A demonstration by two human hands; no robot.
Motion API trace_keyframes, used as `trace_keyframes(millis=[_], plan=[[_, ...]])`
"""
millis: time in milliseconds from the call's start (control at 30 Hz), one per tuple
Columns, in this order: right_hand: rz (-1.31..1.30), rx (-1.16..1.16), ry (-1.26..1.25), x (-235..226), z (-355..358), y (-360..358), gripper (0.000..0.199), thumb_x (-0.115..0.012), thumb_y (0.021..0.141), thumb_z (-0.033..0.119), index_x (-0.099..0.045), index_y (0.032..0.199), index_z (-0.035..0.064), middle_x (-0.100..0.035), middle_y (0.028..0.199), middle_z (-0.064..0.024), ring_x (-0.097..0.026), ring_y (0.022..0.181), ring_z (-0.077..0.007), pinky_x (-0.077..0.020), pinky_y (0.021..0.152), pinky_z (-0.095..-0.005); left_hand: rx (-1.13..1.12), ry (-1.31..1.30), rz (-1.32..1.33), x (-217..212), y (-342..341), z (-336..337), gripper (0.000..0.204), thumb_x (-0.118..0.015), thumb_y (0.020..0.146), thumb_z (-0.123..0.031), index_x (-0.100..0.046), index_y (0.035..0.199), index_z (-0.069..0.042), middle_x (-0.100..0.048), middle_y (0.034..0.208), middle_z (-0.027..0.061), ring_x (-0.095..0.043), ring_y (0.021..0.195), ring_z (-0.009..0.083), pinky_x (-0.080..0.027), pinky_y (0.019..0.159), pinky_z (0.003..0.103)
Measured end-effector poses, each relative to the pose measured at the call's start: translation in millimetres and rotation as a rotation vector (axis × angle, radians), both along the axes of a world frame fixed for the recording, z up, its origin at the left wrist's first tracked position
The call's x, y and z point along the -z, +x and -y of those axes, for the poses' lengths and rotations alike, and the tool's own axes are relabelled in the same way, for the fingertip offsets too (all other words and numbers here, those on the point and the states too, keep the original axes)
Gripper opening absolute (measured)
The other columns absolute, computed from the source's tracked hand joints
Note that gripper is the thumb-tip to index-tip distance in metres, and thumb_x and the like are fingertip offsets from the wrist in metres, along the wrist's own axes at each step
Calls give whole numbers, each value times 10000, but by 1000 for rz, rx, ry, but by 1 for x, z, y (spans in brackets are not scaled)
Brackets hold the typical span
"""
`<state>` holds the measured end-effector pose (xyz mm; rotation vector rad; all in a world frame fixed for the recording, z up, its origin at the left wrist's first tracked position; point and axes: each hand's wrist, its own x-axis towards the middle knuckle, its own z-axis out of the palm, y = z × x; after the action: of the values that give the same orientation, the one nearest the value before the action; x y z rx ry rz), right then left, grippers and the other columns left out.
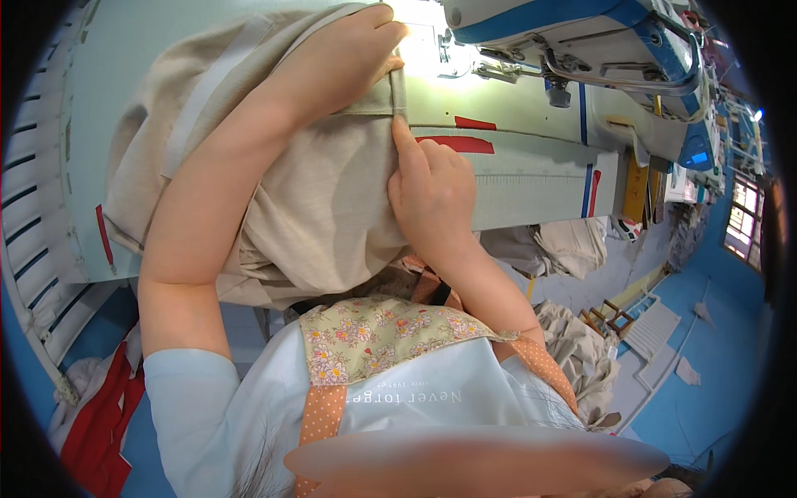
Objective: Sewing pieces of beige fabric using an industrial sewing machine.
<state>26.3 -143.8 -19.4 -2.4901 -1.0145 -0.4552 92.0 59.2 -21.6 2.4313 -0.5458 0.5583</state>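
Observation:
A large piece of beige cloth lies bunched over the machine table and hangs down its front edge. A paler strip runs along its left part. Near the lit needle area of the sewing machine, my left hand is closed on the cloth's folded right edge, with some fingers hidden beneath or behind. Lower on the same edge, my right hand has its index fingertip on the seam and its other fingers curled in. The thumb lies beside the edge, closing on the cloth there.
Red tape and a ruler scale mark the pale green table. A white slatted rack stands at the left. More beige cloth is heaped beyond the table's front edge, and red-and-white cloth lies lower left.

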Motion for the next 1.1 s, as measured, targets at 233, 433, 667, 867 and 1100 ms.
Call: trace_keyframes(millis=[233,433,667,867,1100], plan=[[-86,-30,-83,-7,2,5,547,-651,722,3,-633,1268,38,-560,689,-48,-562,573,-244,-452,516,-387,-5,72,-93,0,-1,-5,194,-674,913,-129,-515,933,-20,-573,922,139,-607,837,339,-500,717,436],[-35,26,-186,-3,13,25,524,-646,741,37,-658,1261,102,-567,652,-38,-575,543,-240,-462,488,-385,42,101,-38,7,27,0,191,-662,919,-150,-530,938,-13,-587,936,136,-611,860,344,-502,736,448],[15,98,-196,-2,23,54,514,-647,752,84,-660,1262,148,-591,658,-32,-602,535,-237,-490,482,-375,0,27,-85,19,68,9,158,-653,905,-131,-574,939,1,-624,953,150,-633,874,352,-521,779,431],[6,125,-217,0,20,65,485,-644,755,98,-660,1236,159,-605,674,-32,-616,548,-240,-504,494,-369,40,-96,-214,12,78,8,175,-687,858,-94,-662,1017,-25,-705,1005,164,-655,922,334,-518,831,368],[14,123,-195,-1,18,70,463,-649,740,78,-672,1197,152,-617,689,-27,-616,553,-236,-504,497,-367,11,-115,-351,-6,81,15,285,-749,835,-187,-684,1078,-55,-709,1087,154,-647,1008,292,-497,913,347]])
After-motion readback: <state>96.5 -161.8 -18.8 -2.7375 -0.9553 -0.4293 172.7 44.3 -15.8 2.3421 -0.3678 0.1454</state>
